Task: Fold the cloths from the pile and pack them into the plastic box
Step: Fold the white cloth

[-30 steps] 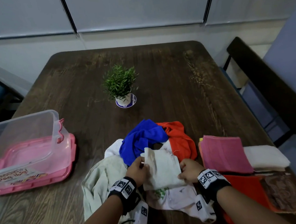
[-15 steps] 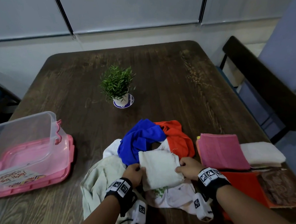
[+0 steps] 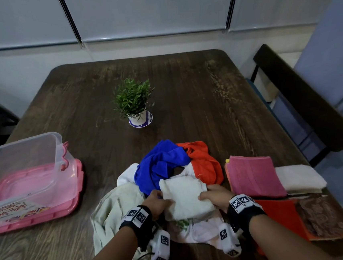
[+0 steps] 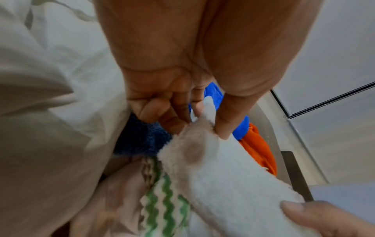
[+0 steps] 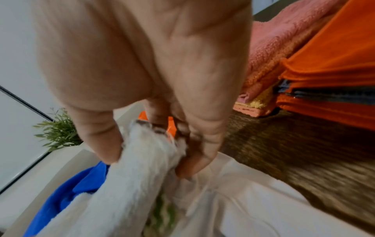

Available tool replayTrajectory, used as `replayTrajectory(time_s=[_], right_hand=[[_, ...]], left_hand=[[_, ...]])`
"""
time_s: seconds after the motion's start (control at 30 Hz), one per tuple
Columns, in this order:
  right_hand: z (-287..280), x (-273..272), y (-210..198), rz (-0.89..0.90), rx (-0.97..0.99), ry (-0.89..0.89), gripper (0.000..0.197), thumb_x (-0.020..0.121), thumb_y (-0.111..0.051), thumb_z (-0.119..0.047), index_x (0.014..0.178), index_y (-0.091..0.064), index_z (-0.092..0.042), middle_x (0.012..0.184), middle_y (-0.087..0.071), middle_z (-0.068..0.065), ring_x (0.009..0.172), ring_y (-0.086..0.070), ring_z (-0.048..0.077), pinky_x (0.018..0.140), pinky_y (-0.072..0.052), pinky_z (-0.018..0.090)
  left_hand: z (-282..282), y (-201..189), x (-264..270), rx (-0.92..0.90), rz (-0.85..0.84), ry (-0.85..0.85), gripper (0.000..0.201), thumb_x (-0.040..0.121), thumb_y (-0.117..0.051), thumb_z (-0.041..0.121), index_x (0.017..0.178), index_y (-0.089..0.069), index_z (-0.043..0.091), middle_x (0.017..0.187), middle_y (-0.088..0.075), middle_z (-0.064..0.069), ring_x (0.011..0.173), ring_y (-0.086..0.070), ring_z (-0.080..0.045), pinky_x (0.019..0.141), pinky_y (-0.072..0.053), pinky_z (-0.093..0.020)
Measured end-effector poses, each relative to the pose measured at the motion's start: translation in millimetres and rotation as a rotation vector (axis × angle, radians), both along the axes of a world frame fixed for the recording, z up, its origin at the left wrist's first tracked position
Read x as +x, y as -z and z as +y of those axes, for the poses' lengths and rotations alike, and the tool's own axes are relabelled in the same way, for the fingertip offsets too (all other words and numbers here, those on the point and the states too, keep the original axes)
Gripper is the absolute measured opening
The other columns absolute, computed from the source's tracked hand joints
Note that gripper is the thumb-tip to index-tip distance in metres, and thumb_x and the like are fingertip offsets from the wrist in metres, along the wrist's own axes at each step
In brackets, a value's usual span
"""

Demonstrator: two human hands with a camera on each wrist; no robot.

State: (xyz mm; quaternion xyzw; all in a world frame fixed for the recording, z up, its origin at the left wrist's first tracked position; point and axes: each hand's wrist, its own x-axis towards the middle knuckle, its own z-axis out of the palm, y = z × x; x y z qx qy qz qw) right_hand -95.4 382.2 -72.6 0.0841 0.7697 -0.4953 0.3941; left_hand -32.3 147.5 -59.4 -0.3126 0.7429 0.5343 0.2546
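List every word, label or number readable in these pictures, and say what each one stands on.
"Pag-ibig!": on the sticker on the near wall of the plastic box; this reading is uncertain.
The line above it on that sticker is too distorted to read.
The black-and-white square markers on the wristbands are coded patterns, not text.
The saucer under the potted plant shows purple marks, too small to read.

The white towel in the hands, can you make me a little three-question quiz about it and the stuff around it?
1. True or false: both hands hold the white towel.
2. Which cloth lies just behind the towel? A) blue cloth B) green cloth C) black cloth
3. Fill in: the plastic box sits on a pink ____.

Key:
1. True. The left hand and the right hand pinch its two sides.
2. A.
3. Lid.
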Motion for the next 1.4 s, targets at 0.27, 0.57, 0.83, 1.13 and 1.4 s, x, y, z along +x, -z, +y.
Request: replayTrajectory(time_s=[0.27, 0.57, 0.83, 1.13, 1.4], right_hand=[[-18, 4, -29, -0.021, -0.278, 0.287, 0.062, 0.060, -0.061, -0.001, 0.119, -0.061, -0.020, 0.109, -0.066, 0.021, 0.088, -0.067, 0.038, 0.062, -0.056, 0.040], [3, -6, -58, 0.056, -0.537, 0.194, 0.057, 0.061, -0.058, 0.009, 0.106, -0.061, -0.026, 0.123, -0.051, 0.020, 0.100, -0.059, 0.036, 0.060, -0.058, 0.040], [84, -22, -84, 0.153, -0.543, 0.226, 0.069, 0.081, -0.049, 0.025, 0.133, -0.057, -0.020, 0.131, -0.056, 0.003, 0.118, -0.056, 0.030, 0.083, -0.058, 0.041], [189, -49, -56, 0.354, -0.074, 0.176, 0.029, 0.087, -0.069, -0.012, 0.098, -0.078, -0.037, 0.122, -0.069, 0.003, 0.109, -0.066, 0.022, 0.103, -0.049, 0.043], [229, -53, -36, 0.383, 0.143, 0.158, 0.028, 0.089, -0.070, -0.011, 0.110, -0.069, -0.028, 0.119, -0.065, 0.002, 0.104, -0.057, 0.015, 0.091, -0.044, 0.029]], left_hand=[[6, -6, 2, 0.315, 0.195, -0.249, 0.021, 0.088, -0.058, -0.003, 0.091, -0.050, 0.015, 0.077, -0.055, -0.013, 0.060, -0.052, -0.022, 0.050, -0.044, -0.028], [11, -19, -14, 0.555, 0.221, -0.122, 0.022, 0.095, -0.049, -0.005, 0.105, -0.057, 0.013, 0.108, -0.062, -0.018, 0.083, -0.061, -0.029, 0.069, -0.053, -0.036], [81, -54, -52, 0.466, 0.282, -0.037, 0.032, 0.090, -0.056, -0.006, 0.115, -0.067, 0.011, 0.112, -0.064, -0.009, 0.093, -0.064, -0.027, 0.077, -0.056, -0.038], [173, -52, -92, -0.106, 0.496, 0.507, 0.060, 0.081, -0.070, 0.010, 0.136, -0.050, 0.024, 0.131, -0.049, -0.006, 0.111, -0.052, -0.016, 0.089, -0.043, -0.019], [206, -30, -103, -0.030, 0.347, 0.585, 0.077, 0.077, -0.067, 0.030, 0.147, -0.035, 0.028, 0.147, -0.041, -0.006, 0.134, -0.042, -0.022, 0.112, -0.035, -0.036]])
